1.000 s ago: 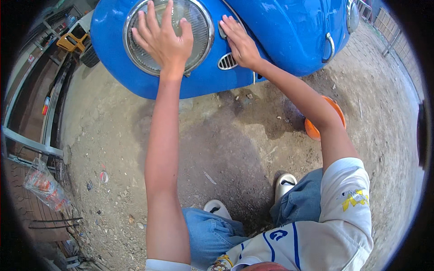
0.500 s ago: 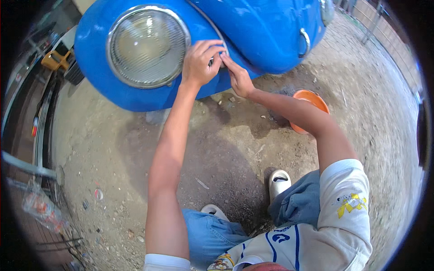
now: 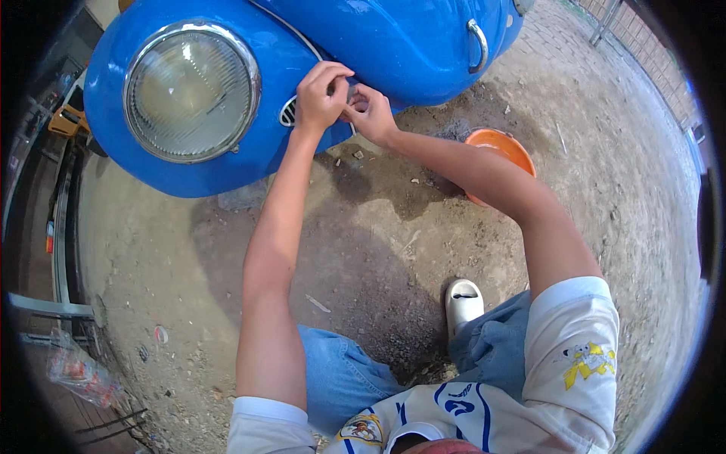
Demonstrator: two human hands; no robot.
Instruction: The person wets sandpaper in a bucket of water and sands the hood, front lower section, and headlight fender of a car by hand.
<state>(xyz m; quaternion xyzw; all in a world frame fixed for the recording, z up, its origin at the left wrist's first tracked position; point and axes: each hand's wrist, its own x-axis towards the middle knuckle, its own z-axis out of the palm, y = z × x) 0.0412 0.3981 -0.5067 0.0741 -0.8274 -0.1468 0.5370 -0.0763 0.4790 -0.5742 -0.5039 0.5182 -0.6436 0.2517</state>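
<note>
The front of a blue car [image 3: 408,53] has a round chrome-rimmed headlight [image 3: 189,91] and, to its right, a small slotted oval vent [image 3: 288,111]. My left hand [image 3: 320,98] has its fingers curled just right of that vent. My right hand [image 3: 369,113] meets it there, fingers bent and pressed together. A small greyish object shows between the hands, mostly hidden, so I cannot make out what it is. A thin chrome trim strip [image 3: 299,38] runs along the body just above them.
An orange bucket [image 3: 507,147] stands on the dirt ground [image 3: 393,250] behind my right forearm. Metal framing [image 3: 53,306], a yellow plastic item [image 3: 66,119] and a clear bag [image 3: 83,374] line the left side. A chrome handle [image 3: 479,45] sits on the car; a fence [image 3: 646,64] is at the far right.
My left hand has left the headlight glass and moved right to my right hand. Both hands' fingers have closed in from spread or flat. The view has shifted, so the car sits further left.
</note>
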